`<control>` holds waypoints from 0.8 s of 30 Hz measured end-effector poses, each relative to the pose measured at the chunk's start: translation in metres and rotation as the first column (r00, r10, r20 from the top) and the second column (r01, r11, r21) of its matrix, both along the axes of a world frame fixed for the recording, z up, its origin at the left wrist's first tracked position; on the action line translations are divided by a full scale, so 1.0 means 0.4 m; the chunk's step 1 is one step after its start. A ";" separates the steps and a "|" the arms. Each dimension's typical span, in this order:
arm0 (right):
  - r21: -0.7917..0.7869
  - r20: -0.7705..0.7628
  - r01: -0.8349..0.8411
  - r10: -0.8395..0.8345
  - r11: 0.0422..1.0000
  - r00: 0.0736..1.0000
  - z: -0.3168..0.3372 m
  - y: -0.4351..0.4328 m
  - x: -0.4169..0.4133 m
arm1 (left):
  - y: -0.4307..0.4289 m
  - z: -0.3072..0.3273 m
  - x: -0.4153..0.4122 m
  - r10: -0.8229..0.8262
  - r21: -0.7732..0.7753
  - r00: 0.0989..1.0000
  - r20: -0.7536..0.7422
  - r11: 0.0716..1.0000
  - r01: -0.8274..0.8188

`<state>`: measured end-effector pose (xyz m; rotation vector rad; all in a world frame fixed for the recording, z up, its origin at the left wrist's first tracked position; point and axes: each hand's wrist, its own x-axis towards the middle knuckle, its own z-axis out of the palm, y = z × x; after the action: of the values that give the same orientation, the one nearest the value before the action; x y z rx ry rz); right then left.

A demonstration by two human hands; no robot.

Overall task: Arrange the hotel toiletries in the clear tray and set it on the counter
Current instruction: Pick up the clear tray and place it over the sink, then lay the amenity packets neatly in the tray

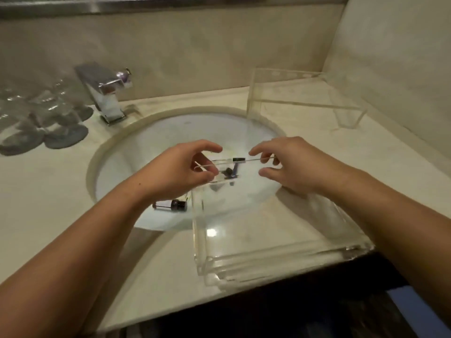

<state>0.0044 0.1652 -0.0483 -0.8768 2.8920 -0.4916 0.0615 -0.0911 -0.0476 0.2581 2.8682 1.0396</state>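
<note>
A clear tray (273, 254) sits at the counter's front edge, its far end reaching over the sink (136, 152). My left hand (180, 169) pinches the tray's far left corner between thumb and fingers. At the far right rim is my right hand (290, 162), forefinger and thumb apart with the thin rim between them. A small bottle with a black cap (174, 205) lies in the basin left of the tray. More small dark-capped toiletries (229, 172) lie in the basin, seen through the tray's far end. The tray looks to hold nothing.
A chrome faucet (107, 93) stands behind the sink. Upturned glasses (51, 111) on grey coasters crowd the counter at the left. A second clear acrylic stand (300, 103) sits at the back right by the wall. The counter's front edge drops off just beneath the tray.
</note>
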 end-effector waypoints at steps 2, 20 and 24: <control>-0.018 -0.019 -0.035 0.035 0.999 0.999 -0.005 -0.051 0.038 | -0.059 -0.001 0.050 0.020 -0.026 1.000 -0.007 0.999 -0.020; -0.216 -0.012 -0.124 0.124 0.969 0.992 0.067 -0.213 0.004 | -0.277 0.035 0.080 0.141 0.028 0.990 -0.022 0.990 -0.140; -0.222 0.125 -0.067 0.097 0.973 0.987 0.025 -0.219 -0.130 | -0.281 -0.011 -0.053 0.148 -0.095 0.989 0.014 0.985 -0.146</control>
<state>-0.0476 0.0776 -0.0384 -0.9456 2.7030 -0.8374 0.0405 -0.2035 -0.0520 0.0290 2.9441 0.9189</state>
